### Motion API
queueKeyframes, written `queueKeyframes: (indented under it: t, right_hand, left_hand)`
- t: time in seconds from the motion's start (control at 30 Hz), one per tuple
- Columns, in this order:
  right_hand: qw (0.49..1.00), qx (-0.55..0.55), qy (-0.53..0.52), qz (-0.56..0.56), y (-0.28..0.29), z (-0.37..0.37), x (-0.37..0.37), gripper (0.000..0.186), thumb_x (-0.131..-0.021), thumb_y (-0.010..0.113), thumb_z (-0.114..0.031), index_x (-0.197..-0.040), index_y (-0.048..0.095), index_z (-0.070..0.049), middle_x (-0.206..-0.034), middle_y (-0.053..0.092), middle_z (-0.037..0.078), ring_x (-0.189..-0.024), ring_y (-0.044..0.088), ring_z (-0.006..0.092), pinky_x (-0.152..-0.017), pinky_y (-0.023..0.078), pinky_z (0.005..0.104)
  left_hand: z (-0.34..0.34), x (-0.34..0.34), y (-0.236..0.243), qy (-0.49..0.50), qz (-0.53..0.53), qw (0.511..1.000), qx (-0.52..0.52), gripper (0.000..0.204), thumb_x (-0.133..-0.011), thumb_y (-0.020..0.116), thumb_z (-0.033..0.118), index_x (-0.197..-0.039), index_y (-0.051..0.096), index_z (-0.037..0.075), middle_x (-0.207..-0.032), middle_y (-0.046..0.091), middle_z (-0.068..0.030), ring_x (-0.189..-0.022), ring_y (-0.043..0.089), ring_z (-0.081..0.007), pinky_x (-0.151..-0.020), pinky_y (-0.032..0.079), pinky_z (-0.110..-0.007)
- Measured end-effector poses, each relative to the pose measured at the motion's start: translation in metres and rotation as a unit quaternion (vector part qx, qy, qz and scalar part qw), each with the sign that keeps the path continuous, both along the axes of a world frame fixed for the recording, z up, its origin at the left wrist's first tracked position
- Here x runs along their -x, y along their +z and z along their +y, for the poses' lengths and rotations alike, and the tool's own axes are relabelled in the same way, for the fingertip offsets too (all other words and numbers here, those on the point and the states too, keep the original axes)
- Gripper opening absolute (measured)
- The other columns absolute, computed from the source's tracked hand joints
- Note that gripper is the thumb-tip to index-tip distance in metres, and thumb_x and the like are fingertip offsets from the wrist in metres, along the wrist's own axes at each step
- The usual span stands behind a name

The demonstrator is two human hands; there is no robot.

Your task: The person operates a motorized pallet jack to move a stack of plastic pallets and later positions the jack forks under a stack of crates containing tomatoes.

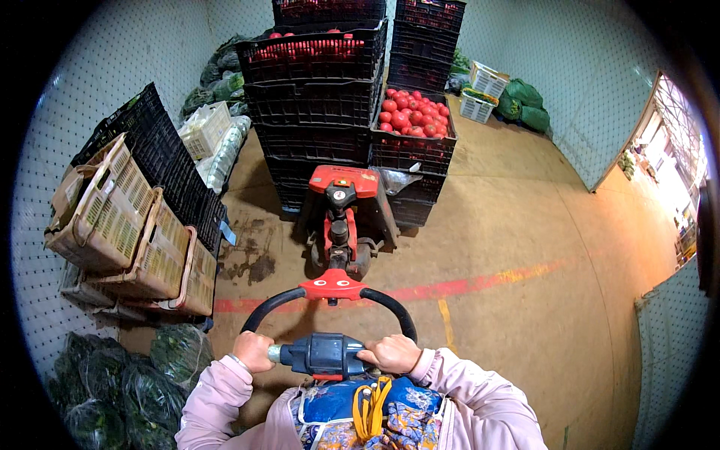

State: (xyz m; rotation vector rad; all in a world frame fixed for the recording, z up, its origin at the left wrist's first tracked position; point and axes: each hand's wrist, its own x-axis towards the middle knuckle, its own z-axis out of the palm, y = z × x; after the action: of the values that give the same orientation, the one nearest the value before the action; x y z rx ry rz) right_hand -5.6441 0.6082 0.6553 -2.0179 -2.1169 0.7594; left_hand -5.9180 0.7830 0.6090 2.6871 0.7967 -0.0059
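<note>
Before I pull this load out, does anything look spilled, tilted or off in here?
Yes: dark wet-looking stains on the floor left of the red pallet jack. The tan baskets at the left wall lean at an angle. The black tomato crates look evenly stacked.

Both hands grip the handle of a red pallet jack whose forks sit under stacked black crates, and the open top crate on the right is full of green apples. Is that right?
Not quite. The head view shows both hands, left hand and right hand, on the pallet jack handle, with the red pallet jack at the stacked black crates. But the open crate on the right holds red tomatoes, not green apples.
</note>
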Motion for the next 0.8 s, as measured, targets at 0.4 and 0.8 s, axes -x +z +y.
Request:
queueKeyframes:
  t: [0.4,0.8]
  right_hand:
    - [1.0,-0.014,0.003,-0.015,-0.004,0.035,-0.03,0.048,-0.088,0.038,-0.046,-0.074,0.061,-0.007,-0.061,0.058,0.02,-0.061,0.059,0.0366,-0.055,0.046,0.0462]
    - [1.0,0.001,-0.002,0.0,0.007,0.067,-0.05,0.048,-0.088,0.04,-0.045,-0.074,0.061,-0.005,-0.062,0.058,0.021,-0.063,0.059,0.0366,-0.057,0.046,0.0453]
  left_hand:
    - [0.036,-0.031,0.007,0.003,0.0,1.0,0.015,0.013,-0.052,0.062,0.02,-0.059,0.062,0.009,-0.062,0.061,-0.0139,-0.061,0.06,-0.032,-0.06,0.049,-0.04]
    - [0.065,-0.053,0.008,0.002,0.02,1.0,0.012,0.014,-0.055,0.063,0.021,-0.062,0.064,0.009,-0.062,0.061,-0.0137,-0.061,0.061,-0.0311,-0.061,0.049,-0.04]
